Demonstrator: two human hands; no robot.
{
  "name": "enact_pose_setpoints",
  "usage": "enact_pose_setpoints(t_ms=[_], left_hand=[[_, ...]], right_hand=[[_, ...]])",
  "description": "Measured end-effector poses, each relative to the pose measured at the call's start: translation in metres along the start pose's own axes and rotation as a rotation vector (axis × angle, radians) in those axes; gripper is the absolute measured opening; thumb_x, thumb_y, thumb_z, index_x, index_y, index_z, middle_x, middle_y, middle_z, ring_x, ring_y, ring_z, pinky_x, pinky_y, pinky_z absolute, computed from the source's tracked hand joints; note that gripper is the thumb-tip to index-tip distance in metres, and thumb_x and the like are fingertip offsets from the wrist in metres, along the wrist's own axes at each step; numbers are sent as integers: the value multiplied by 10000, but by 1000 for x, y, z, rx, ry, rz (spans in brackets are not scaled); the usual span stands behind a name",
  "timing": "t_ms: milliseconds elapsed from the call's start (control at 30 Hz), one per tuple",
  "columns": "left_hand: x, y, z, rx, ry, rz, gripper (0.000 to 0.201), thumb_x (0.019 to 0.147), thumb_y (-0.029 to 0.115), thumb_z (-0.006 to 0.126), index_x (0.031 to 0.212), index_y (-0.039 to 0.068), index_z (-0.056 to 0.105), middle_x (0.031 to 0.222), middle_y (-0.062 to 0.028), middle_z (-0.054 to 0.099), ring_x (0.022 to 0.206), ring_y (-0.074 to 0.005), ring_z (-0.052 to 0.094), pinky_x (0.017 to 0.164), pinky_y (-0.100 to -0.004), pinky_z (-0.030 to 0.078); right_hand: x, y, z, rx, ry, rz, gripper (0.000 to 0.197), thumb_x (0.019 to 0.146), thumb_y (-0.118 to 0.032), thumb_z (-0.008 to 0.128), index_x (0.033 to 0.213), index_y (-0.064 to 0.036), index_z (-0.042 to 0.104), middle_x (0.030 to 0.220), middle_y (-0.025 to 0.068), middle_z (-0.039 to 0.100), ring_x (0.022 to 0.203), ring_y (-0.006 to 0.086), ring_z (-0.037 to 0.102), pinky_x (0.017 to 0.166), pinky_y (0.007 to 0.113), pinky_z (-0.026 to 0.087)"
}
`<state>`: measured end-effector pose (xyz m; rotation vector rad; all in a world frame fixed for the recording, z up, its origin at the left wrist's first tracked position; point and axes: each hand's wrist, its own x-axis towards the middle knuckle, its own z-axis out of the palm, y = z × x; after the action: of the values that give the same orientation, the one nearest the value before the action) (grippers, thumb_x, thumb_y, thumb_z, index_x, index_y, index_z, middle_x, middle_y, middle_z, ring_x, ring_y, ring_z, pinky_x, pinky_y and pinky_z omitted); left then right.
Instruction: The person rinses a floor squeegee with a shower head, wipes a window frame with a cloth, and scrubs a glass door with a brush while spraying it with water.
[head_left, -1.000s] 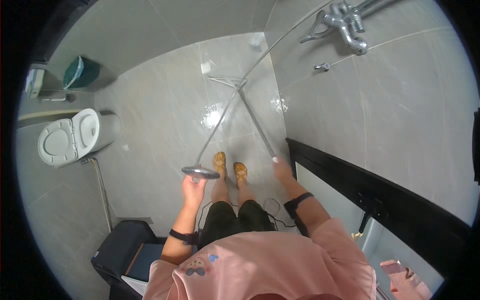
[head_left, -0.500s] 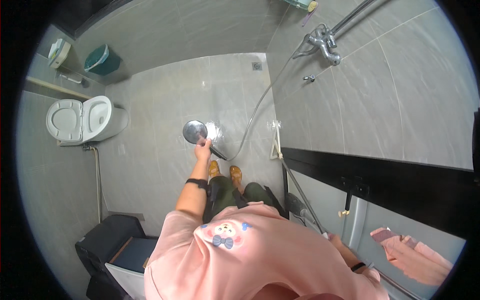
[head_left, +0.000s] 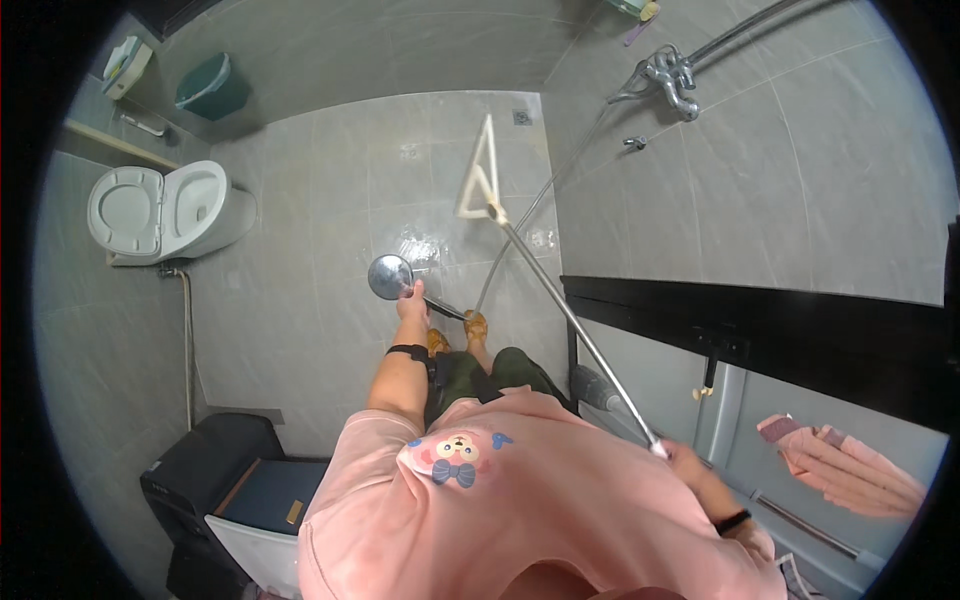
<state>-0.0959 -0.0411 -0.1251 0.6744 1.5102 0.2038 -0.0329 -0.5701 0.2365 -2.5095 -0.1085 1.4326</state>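
My left hand (head_left: 412, 298) is wrapped round the handle of a shower head (head_left: 390, 276), its round grey disc at the far left end. The grey hose (head_left: 492, 280) runs from the handle up to the wall mixer tap (head_left: 672, 80). In my right hand (head_left: 685, 463), low at the right, is the upper end of a long metal-poled floor squeegee (head_left: 572, 318). Its white triangular head (head_left: 481, 180) is held out over the wet tiles, past the hose. The pole crosses in front of the hose.
A white toilet (head_left: 195, 215) with raised lid stands at the left, under a green bin (head_left: 213, 88). A dark cabinet (head_left: 215, 455) is at lower left. To the right are a black ledge (head_left: 760, 345) and a pink towel (head_left: 845, 465). A floor drain (head_left: 522, 117) lies in the far corner.
The squeegee head has swung from beside the right wall out over the middle floor. My right hand has moved slightly up. The left hand still holds the shower head, shifted slightly. The feet have shifted.
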Motion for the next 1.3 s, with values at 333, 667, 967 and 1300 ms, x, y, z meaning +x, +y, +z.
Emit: enact_pose_setpoints(t_ms=[333,667,967,1300], left_hand=[[-25,-20,-75,-207,-79,-75,279,798,344,642,927,134,509,794,7,559,689,-131,529,454,-281,394],[-99,2,-101,-438,24,-18,192,861,325,561,937,166,484,841,29,583,781,-97,558,686,-297,448],[-121,17,-57,-670,241,69,106,894,248,518,924,162,464,908,12,565,865,-105,531,760,-314,404],[-133,69,-46,-730,257,164,99,891,202,523,956,135,493,899,0,567,843,-81,514,722,-261,410]], right_hand=[[181,-277,-7,-960,260,-572,394,835,-225,513,1226,-188,484,801,170,628,740,342,610,645,445,483],[355,-430,120,-1419,-211,-890,358,863,-179,419,1212,-178,497,934,128,637,880,294,620,706,399,496],[481,-429,184,-1434,-346,-796,377,937,-397,289,1260,-296,454,998,111,622,904,275,620,726,395,487],[491,-368,-165,-1569,26,-238,547,897,-105,324,1327,-441,285,1060,146,605,964,296,602,819,397,475]])
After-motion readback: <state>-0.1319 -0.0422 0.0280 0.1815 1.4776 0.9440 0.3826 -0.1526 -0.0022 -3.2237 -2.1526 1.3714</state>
